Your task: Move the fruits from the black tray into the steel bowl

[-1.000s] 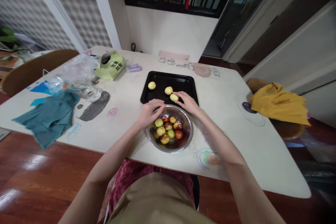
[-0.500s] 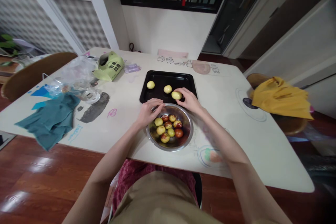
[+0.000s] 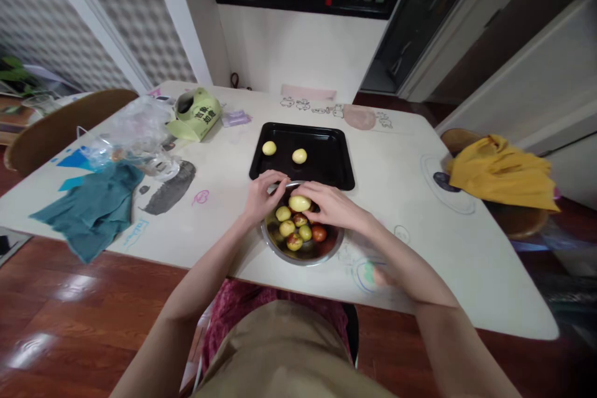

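Note:
A steel bowl [image 3: 302,261] holds several jujubes [image 3: 287,227], yellow-green with some red-brown ones. My right hand [image 3: 330,206] reaches over the bowl's right rim, its fingers closed round a pale yellow-green jujube [image 3: 299,203] above the others. At the upper left rim is my left hand [image 3: 265,198], fingers bent over the edge and thumb apart from them; nothing shows in it. Just beyond the bowl lies a black baking tray [image 3: 321,158] with two jujubes on it, one near the middle [image 3: 299,156] and one at the left [image 3: 269,148].
On the table's left lie a teal cloth [image 3: 96,208], a clear glass [image 3: 163,168], crumpled plastic bags [image 3: 135,124], a light green cap-like item [image 3: 198,115] and a small purple packet [image 3: 236,118]. A yellow cloth [image 3: 504,171] hangs over the chair at the right. Drawings mark the white tabletop [image 3: 401,186].
My right hand has moved from the tray back toward me, bringing a jujube over the bowl. Two jujubes are left lying on the tray. My left hand stays near the bowl's rim.

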A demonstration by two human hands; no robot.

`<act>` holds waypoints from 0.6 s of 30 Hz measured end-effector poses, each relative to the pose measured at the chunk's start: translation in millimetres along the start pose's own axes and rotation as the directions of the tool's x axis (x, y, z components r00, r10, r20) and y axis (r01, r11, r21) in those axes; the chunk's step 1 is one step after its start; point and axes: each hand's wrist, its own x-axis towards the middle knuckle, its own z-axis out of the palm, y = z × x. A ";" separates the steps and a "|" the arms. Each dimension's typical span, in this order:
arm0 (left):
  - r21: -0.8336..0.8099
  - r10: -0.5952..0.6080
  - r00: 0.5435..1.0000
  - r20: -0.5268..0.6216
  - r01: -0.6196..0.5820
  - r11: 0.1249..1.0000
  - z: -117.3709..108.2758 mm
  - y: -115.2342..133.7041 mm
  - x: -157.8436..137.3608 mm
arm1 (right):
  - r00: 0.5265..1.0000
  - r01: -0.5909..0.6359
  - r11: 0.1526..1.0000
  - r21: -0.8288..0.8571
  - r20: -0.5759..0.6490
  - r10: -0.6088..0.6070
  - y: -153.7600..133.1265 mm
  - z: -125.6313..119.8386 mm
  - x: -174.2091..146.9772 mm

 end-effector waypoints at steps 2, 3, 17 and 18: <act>0.003 0.007 1.000 0.002 -0.007 1.000 0.1 -0.1 0.1 | 1.000 0.023 1.000 0.014 -0.005 -0.022 -1.3 3.9 0.9; 0.002 0.011 1.000 0.001 -0.011 1.000 0.1 -0.2 0.2 | 0.999 0.033 0.999 0.021 -0.008 -0.033 -2.1 5.0 1.3; 0.008 0.016 1.000 0.015 -0.016 1.000 -0.8 0.1 0.2 | 0.997 0.043 0.999 0.002 0.058 -0.043 -9.3 2.8 -1.3; 0.009 0.016 1.000 0.017 -0.016 1.000 -0.9 0.3 0.2 | 0.997 0.042 0.999 0.000 0.057 -0.042 -8.8 3.0 -1.5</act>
